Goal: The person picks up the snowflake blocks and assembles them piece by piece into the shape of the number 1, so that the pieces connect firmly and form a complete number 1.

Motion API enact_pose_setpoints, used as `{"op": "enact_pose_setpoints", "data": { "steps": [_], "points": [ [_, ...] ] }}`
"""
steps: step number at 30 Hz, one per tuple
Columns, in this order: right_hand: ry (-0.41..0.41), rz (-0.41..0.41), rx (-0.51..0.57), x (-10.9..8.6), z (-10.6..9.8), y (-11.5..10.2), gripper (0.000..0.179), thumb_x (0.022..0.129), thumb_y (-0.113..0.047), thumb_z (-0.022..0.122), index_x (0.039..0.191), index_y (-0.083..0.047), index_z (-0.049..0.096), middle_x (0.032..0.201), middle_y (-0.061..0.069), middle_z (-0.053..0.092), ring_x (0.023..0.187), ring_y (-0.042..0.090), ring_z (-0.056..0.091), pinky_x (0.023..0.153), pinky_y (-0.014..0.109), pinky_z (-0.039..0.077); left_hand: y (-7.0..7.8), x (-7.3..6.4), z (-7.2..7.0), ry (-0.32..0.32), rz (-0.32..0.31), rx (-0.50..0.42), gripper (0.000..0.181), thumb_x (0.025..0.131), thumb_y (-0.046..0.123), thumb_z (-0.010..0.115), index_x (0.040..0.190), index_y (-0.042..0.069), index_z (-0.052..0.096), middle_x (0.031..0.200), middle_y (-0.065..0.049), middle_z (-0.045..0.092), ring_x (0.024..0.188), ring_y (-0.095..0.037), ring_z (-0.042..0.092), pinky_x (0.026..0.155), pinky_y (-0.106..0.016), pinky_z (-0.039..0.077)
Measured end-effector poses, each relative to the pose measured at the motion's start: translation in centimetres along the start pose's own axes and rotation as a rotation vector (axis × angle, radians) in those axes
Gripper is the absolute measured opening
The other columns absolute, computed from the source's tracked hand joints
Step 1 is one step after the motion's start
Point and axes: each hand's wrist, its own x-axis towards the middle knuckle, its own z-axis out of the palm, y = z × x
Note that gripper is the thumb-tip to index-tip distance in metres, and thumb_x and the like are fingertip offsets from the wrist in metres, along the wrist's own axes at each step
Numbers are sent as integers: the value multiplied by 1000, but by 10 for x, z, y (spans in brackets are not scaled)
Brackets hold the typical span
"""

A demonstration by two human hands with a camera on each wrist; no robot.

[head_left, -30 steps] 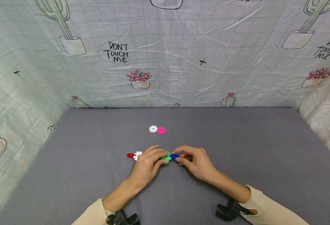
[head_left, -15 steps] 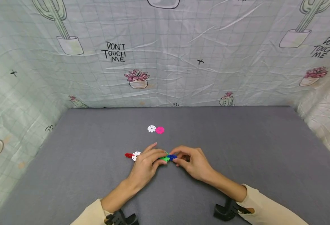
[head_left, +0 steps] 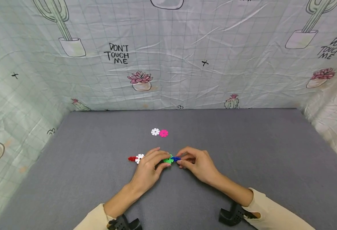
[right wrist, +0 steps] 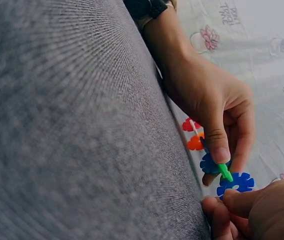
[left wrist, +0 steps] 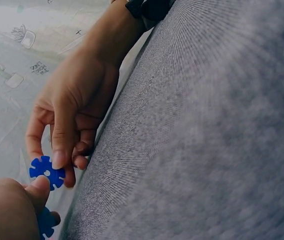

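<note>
My left hand (head_left: pixel 148 166) pinches a green notched plastic disc (head_left: pixel 168 160) between thumb and fingers. The right hand (head_left: pixel 200 164) pinches a blue notched disc (right wrist: pixel 238 184) by its outer edge. Blue and green meet at their rims, set crosswise to each other; how deep the slots sit is hidden. Under the left hand a chain of joined discs runs leftward. It includes another blue disc (right wrist: pixel 209 164), an orange disc (right wrist: pixel 195 142), a white disc (head_left: pixel 140 158) and a red disc (head_left: pixel 132 158) at the far end. The left hand covers part of this chain in the head view.
Beyond the hands, a loose white disc (head_left: pixel 155 132) and a pink disc (head_left: pixel 164 133) lie side by side on the grey table (head_left: pixel 243 137). A printed cloth curtain (head_left: pixel 174 80) rises at the table's back edge and both sides.
Both hands keep their grips and stay almost in place. The blue disc in the right hand has tilted and appears narrower in the head view. The head view has shifted slightly.
</note>
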Motion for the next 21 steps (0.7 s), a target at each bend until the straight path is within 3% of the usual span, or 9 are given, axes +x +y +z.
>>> {"op": "enact_pose_setpoints", "data": {
  "steps": [9, 14, 21],
  "points": [
    [83, 55, -104, 0, -2, -2, 11, 82, -8, 76, 85, -14, 67, 74, -7, 68, 63, 4, 65, 56, 24, 54, 0, 0, 0, -1, -9, 4, 25, 76, 3, 79, 99, 0, 70, 102, -11, 67, 99, -25, 61, 97, -42, 44],
    [86, 79, -78, 1, -1, -2, 8, 83, -10, 75, 84, -13, 68, 74, -8, 68, 63, 5, 65, 57, 25, 54, 1, 1, 0, -22, -1, 14, 27, 77, 4, 79, 102, 2, 69, 106, -12, 66, 102, -25, 60, 96, -39, 43],
    [69, 116, -46, 1, 1, -5, 5, 84, -13, 74, 85, -13, 69, 72, -7, 67, 61, 8, 65, 55, 26, 54, 1, 0, -1, -40, 23, 37, 39, 75, 3, 79, 112, 3, 67, 111, -11, 65, 104, -27, 59, 97, -48, 42]
  ]
}}
